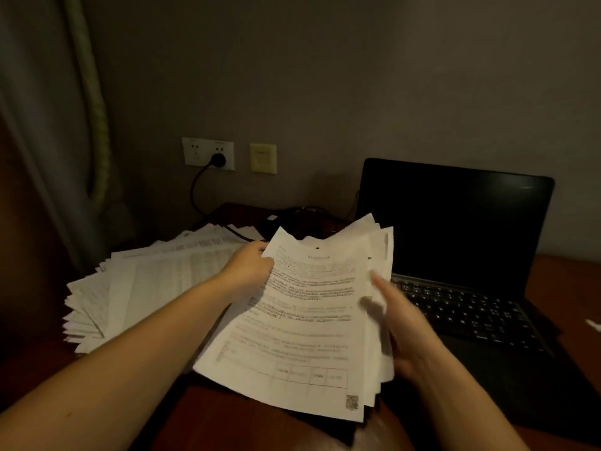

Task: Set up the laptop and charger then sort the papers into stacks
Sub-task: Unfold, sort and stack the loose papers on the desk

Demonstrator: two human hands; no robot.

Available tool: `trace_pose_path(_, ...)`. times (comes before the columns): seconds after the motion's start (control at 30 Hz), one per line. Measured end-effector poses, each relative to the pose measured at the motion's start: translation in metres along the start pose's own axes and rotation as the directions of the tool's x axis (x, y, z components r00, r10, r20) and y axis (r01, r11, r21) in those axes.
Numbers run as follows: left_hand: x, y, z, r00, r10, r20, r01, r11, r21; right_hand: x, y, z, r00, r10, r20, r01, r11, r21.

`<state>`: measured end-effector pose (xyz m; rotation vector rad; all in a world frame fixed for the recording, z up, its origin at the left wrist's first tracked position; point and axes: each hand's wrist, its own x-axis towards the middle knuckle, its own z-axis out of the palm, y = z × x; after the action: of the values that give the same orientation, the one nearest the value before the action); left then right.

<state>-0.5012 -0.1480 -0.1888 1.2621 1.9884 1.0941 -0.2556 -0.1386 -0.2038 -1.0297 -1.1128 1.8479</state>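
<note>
I hold a sheaf of printed papers (302, 323) above the wooden desk (227, 415). My left hand (248, 266) pinches the sheaf's upper left edge. My right hand (406, 327) grips its right edge, thumb on the top sheet; this hand looks blurred. To the left lies a wide, fanned pile of papers (143, 281). The black laptop (455, 255) stands open at the right with a dark screen. A black charger plug (218, 160) sits in the white wall socket, and its cable (198, 196) runs down to the desk behind the papers.
A yellowish wall plate (263, 158) is beside the socket. A curtain (48, 125) hangs at the left. A small white scrap (593, 325) lies at the desk's right edge. The wall stands close behind the desk.
</note>
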Motion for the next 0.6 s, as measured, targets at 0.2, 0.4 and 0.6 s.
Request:
trace_pose_path(0.2, 0.0, -0.007, 0.0, 0.993, 0.1, -0.064, -0.098, 0.995, 0.038, -0.003, 0.005, 0.007, 0.98, -0.186, -0.066, 0.143, 0.902, -0.408)
trace_pose_path(0.4, -0.008, 0.007, -0.018, 0.993, 0.026, 0.118, 0.043, 0.835, -0.548, -0.016, -0.008, 0.009, 0.916, -0.389, 0.096, 0.4, 0.886, -0.234)
trace_pose_path(0.6, -0.029, 0.025, -0.049, 0.985, 0.17, 0.016, -0.13, 0.806, -0.578, -0.013, -0.021, 0.021, 0.884, -0.445, 0.143, 0.465, 0.869, -0.169)
